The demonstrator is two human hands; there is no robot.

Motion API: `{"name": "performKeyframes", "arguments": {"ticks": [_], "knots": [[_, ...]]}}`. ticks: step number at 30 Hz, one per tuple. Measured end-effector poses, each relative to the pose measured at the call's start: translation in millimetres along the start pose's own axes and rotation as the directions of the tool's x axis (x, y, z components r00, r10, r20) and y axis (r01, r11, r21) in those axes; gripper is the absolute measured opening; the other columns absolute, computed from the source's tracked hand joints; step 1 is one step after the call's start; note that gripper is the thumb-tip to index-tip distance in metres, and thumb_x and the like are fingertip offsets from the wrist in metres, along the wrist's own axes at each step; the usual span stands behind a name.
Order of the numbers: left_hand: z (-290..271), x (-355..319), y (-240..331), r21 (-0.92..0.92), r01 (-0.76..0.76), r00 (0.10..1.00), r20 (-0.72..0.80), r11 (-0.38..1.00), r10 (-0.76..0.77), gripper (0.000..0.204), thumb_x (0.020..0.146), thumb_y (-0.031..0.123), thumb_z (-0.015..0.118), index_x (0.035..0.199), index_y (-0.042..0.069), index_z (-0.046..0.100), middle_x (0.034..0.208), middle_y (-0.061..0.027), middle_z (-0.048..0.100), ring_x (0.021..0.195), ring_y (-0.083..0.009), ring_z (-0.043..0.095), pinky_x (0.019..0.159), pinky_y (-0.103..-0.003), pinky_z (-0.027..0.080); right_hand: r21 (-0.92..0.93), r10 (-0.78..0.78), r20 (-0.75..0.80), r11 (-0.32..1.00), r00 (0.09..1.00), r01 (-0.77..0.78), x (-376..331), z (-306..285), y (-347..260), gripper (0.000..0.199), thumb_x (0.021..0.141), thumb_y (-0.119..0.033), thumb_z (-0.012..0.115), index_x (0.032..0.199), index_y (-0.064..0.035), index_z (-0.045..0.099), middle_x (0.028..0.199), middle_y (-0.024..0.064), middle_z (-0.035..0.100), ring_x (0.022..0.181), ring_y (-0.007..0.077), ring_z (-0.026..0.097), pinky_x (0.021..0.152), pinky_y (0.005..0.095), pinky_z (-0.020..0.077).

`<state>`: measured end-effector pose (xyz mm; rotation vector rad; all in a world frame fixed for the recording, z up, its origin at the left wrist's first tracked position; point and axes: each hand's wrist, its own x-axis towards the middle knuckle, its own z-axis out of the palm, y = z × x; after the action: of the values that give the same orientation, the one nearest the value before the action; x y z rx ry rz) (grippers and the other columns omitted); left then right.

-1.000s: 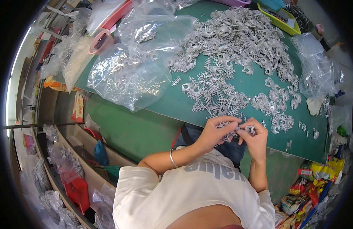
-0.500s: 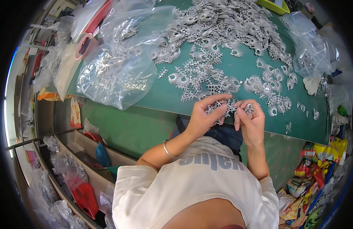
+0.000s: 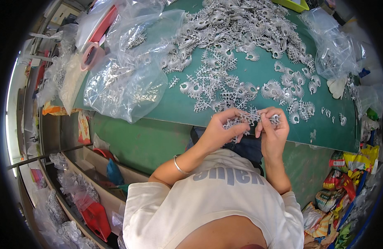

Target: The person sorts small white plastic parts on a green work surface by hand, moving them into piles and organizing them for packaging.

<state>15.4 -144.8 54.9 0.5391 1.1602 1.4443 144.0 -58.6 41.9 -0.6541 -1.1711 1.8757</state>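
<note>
Close to the near edge of the green table [image 3: 179, 112], my left hand [image 3: 223, 129] is closed around several grey branched pieces [image 3: 250, 118]. Fingers and thumb of my right hand [image 3: 274, 128] pinch the other end of this cluster, and a shell-like bit [image 3: 275, 119] pokes out by the fingertips. Both hands almost meet, with the branched pieces bridging them. Just beyond lies a loose spread of grey branched and fan-shaped pieces [image 3: 214, 81]. A smaller group of fan pieces [image 3: 289, 85] lies beyond my right hand.
A large heap of the grey pieces [image 3: 241, 25] covers the far table. Clear plastic bags [image 3: 125, 87] lie at left, another bag [image 3: 330, 45] at right. A pink tape roll [image 3: 92, 56] sits far left. Open bins [image 3: 112, 174] stand lower left; colourful packages [image 3: 340, 178] lie right.
My right fingertips have risen slightly, and the branched pieces between my hands show more. My left hand keeps its hold. The whole view has shifted a little.
</note>
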Motion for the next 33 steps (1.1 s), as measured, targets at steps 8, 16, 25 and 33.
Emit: {"name": "performKeyframes", "arguments": {"ticks": [8, 16, 25, 33], "knots": [[-9, -1, 1, 0.151, -0.035, 0.997, -0.06, 0.988, 0.044, 0.024, 0.09, 0.02, 0.051, 0.086, -0.002, 0.061, 0.063, -0.0049, 0.055, 0.048, -0.0069, 0.047, 0.039, -0.019, 0.03, -0.198, 0.318, 0.171, 0.938, 0.933, -0.283, 5, -7, -16, 0.01, 0.088, -0.004, 0.052, 0.093, 0.0039, 0.052, 0.067, 0.0055, 0.054, 0.051, 0.008, 0.051, 0.041, 0.0196, 0.0408], [-17, -1, 2, -0.039, 0.105, 0.983, 0.156, 0.994, -0.098, 0.031, 0.088, 0.026, 0.055, 0.08, -0.003, 0.06, 0.066, -0.0059, 0.056, 0.047, -0.0074, 0.045, 0.039, -0.019, 0.029, -0.103, 0.321, 0.22, 0.947, 0.921, -0.305, 4, -11, -22, 0.008, 0.086, -0.005, 0.055, 0.088, 0.0025, 0.052, 0.065, 0.0051, 0.054, 0.044, 0.0076, 0.049, 0.037, 0.0185, 0.0364], [-8, -9, -1, 0.164, -0.133, 0.991, 0.043, 0.977, 0.127, 0.029, 0.089, 0.021, 0.053, 0.077, -0.004, 0.061, 0.069, -0.0055, 0.054, 0.05, -0.0078, 0.047, 0.041, -0.02, 0.029, -0.115, 0.364, 0.188, 0.931, 0.912, -0.347, 3, -11, -28, 0.01, 0.087, -0.007, 0.054, 0.086, 0.0022, 0.051, 0.068, 0.0053, 0.055, 0.043, 0.0066, 0.047, 0.034, 0.0182, 0.0325], [-6, -6, -3, 0.459, -0.465, 0.874, 0.104, 0.757, 0.474, 0.021, 0.087, 0.012, 0.055, 0.076, -0.005, 0.06, 0.075, -0.0072, 0.055, 0.053, -0.0099, 0.05, 0.045, -0.021, 0.036, -0.265, 0.26, 0.117, 0.938, 0.959, -0.222, -3, -6, -34, 0.009, 0.087, -0.007, 0.054, 0.084, 0.0013, 0.052, 0.067, 0.0037, 0.054, 0.044, 0.0044, 0.046, 0.036, 0.017, 0.0315]]}}
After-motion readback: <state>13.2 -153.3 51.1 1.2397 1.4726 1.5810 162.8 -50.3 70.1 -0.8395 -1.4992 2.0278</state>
